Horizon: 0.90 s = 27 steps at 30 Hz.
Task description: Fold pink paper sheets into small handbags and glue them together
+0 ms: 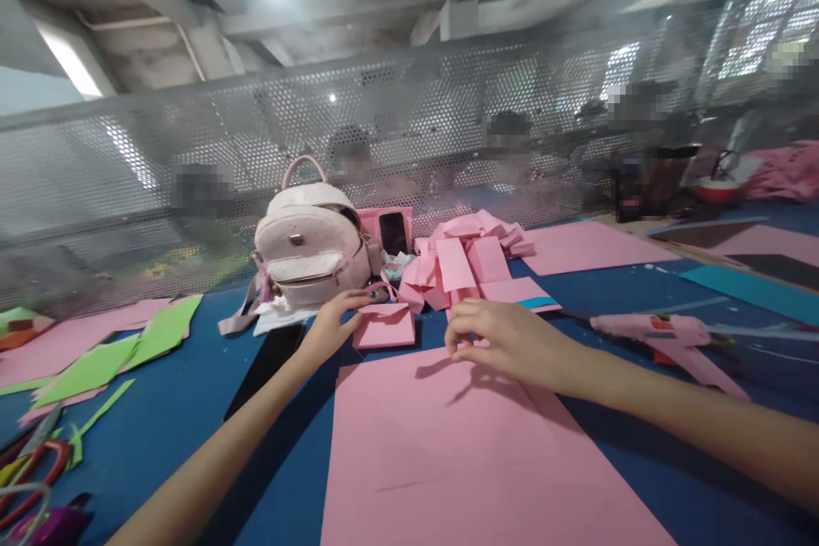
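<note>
My left hand (333,324) reaches forward and its fingers rest on the top edge of a small folded pink paper piece (385,328), touching it beside a pink backpack (312,249). My right hand (496,337) hovers over the far edge of a large pink paper sheet (467,452), with its fingers curled together in a pinch; what they hold, if anything, is too small to make out. A heap of folded pink paper pieces (457,263) lies just beyond both hands.
A pink glue gun (653,329) lies right of my right hand. Green paper scraps (121,350) and red-handled scissors (31,469) lie at the left. A phone (392,232) leans behind the backpack. A perforated metal screen (192,145) closes the table's far side; people sit behind it.
</note>
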{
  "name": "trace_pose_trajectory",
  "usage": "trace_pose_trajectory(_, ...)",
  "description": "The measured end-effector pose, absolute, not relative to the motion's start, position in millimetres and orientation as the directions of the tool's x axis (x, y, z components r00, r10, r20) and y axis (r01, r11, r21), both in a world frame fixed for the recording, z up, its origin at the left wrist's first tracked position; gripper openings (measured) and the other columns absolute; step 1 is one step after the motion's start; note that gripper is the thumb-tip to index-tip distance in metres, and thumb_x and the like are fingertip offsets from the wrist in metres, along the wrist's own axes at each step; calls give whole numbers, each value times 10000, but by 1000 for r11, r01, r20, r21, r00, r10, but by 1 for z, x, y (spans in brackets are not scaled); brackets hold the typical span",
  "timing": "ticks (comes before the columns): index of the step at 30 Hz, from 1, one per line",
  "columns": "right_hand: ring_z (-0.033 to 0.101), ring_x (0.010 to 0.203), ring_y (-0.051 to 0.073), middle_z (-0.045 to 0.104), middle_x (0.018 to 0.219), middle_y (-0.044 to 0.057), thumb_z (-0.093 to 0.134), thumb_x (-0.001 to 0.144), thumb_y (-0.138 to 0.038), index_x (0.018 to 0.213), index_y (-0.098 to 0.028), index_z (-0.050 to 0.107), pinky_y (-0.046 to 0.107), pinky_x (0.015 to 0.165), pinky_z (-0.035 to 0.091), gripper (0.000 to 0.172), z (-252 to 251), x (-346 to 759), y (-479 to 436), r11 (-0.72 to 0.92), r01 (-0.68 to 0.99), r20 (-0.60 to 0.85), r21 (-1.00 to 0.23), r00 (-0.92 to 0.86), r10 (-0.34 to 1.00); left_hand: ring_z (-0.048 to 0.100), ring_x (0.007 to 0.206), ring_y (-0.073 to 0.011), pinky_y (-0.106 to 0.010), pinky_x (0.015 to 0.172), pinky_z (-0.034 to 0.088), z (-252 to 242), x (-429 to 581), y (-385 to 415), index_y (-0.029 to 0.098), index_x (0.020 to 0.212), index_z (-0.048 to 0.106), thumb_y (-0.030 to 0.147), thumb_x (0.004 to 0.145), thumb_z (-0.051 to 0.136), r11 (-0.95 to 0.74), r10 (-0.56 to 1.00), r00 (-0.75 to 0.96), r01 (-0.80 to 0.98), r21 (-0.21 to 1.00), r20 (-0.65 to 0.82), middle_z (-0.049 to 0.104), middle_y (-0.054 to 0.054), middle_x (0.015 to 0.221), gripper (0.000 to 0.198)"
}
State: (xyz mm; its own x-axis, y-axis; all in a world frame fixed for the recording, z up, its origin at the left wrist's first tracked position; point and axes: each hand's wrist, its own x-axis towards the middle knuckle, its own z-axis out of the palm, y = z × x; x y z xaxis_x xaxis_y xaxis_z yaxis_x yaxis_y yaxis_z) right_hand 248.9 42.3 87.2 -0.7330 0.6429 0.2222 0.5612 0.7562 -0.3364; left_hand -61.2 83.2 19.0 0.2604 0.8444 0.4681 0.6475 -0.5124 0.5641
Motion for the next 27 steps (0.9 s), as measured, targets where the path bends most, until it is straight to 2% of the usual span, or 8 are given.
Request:
trace_pose_trajectory(4, 607, 828, 181, 650, 877, 16, 576, 850, -86, 805, -202, 668, 268, 695, 406, 155, 103, 246, 43, 756, 585, 174, -295, -745, 644, 624, 1173, -252, -408, 995, 486, 17, -52, 85, 219, 1024, 774, 251, 916, 505, -495, 865, 238, 554, 669, 443, 716, -86, 1193, 292)
trace_pose_trajectory(9, 615, 802, 162, 693, 860, 13, 576, 824, -85, 820, -197, 690, 247, 661, 388, 160, 118, 232, 46, 762, 600, 11, -244, -784, 621, 570, 1265, -289, -455, 1081, 410, 20, -44, 72, 212, 1029, 781, 349, 895, 583, -450, 893, 208, 427, 784, 400, 700, -94, 1248, 275)
trace_pose_trajectory(12, 619, 770, 157, 709, 812, 1, 573, 804, -101, 784, -196, 696, 239, 603, 361, 156, 119, 213, 50, 776, 592, -79, -217, -803, 590, 590, 1237, -314, -479, 1078, 408, 19, -39, 66, 189, 1038, 781, 422, 875, 616, -400, 916, 168, 356, 845, 363, 711, -114, 1221, 329)
trace_pose_trajectory(15, 605, 692, 152, 698, 747, 1, 571, 785, -99, 738, -178, 695, 248, 530, 322, 155, 117, 189, 56, 785, 594, -140, -173, -804, 578, 632, 1168, -318, -451, 1032, 455, 16, -37, 64, 160, 1047, 777, 492, 850, 637, -344, 939, 126, 291, 893, 321, 724, -129, 1191, 411)
trace_pose_trajectory(17, 613, 693, 164, 697, 741, 11, 574, 788, -101, 746, -162, 707, 255, 516, 333, 152, 115, 174, 61, 786, 601, -191, -143, -796, 574, 663, 1095, -315, -415, 928, 522, 15, -35, 63, 149, 1059, 772, 532, 824, 656, -301, 954, 103, 260, 918, 283, 743, -133, 1139, 464)
trace_pose_trajectory(21, 657, 848, 203, 708, 941, 34, 592, 910, -201, 961, -145, 707, 285, 661, 502, 137, 114, 151, 71, 773, 628, -317, -87, -753, 577, 699, 878, -272, -317, 664, 557, 15, -34, 60, 141, 1075, 760, 586, 795, 667, -225, 974, 79, 219, 949, 212, 761, -123, 1021, 533)
trace_pose_trajectory(24, 651, 981, 229, 643, 1168, 71, 609, 956, -339, 1176, -148, 617, 407, 823, 564, 292, 118, 141, 76, 760, 648, -408, -40, -705, 580, 673, 792, -229, -269, 610, 525, 15, -34, 58, 135, 1038, 767, 605, 781, 671, -220, 975, 89, 196, 956, 206, 754, -99, 927, 544)
trace_pose_trajectory(27, 637, 1033, 241, 613, 1238, 84, 612, 956, -339, 1233, -160, 588, 434, 857, 559, 331, 124, 136, 76, 757, 653, -449, -9, -679, 580, 637, 767, -208, -243, 597, 495, 13, -35, 58, 128, 957, 782, 598, 767, 686, -243, 969, 96, 189, 951, 228, 737, -82, 874, 515)
